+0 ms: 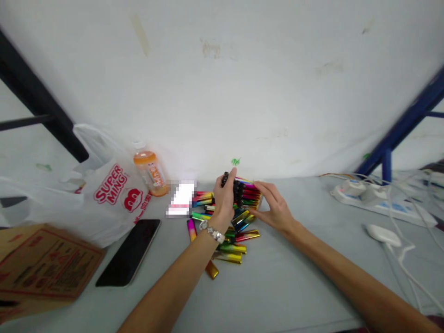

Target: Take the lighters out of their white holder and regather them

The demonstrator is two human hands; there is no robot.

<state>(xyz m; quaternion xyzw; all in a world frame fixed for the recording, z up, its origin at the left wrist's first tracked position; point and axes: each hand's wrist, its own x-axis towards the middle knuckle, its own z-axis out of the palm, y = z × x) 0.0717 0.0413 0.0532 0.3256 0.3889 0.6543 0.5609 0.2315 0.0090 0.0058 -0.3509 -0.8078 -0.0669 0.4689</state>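
Note:
A neat stack of shiny, many-coloured lighters (pixel 251 195) with black ends stands near the wall. My left hand (pixel 225 199), with a watch on its wrist, is closed around black-ended lighters at the left side of the stack; its fingers are partly hidden. At the right end of the stack, my right hand (pixel 277 210) has its thumb and fingers bent against the lighters' coloured ends. Loose lighters (pixel 231 249) in yellow, red, green and gold lie scattered below and left of the stack, some of them under my left wrist.
Left of the lighters are a blurred-out white rectangle (pixel 182 198), an orange drink bottle (pixel 152 171), a white plastic bag (pixel 100 199), a black phone (pixel 129 253) and a cardboard box (pixel 52 268). On the right lie a power strip (pixel 381 203) and a white charger (pixel 383 235) with cables.

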